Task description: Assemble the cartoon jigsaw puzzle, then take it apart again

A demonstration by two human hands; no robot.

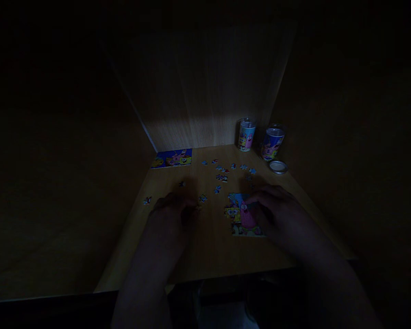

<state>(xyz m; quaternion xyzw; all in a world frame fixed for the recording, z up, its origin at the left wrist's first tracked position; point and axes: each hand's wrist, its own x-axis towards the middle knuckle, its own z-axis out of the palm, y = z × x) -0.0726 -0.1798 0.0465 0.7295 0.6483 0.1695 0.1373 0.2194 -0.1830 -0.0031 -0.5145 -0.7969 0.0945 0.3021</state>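
A partly joined jigsaw puzzle [248, 220] with a pink starfish and a yellow square cartoon figure lies near the front right of the table. My right hand [279, 210] rests over its right side, index finger and thumb apart, covering that edge. My left hand [169, 217] is low over the table left of the puzzle, fingers curled. At its fingertips is a dim puzzle piece [199, 208], which it seems to pinch; the thumb is mostly in shadow. Just beyond lies a loose puzzle piece [202, 198]. Other loose pieces [221, 177] are scattered farther back.
Two cartoon-printed cans, a light blue can [246, 135] and a darker can [272, 144], stand at the back right. A round metal lid [278, 167] lies before them. At the back left is a picture sheet [173, 158]. Wooden panels [205, 100] enclose the dark table [212, 256].
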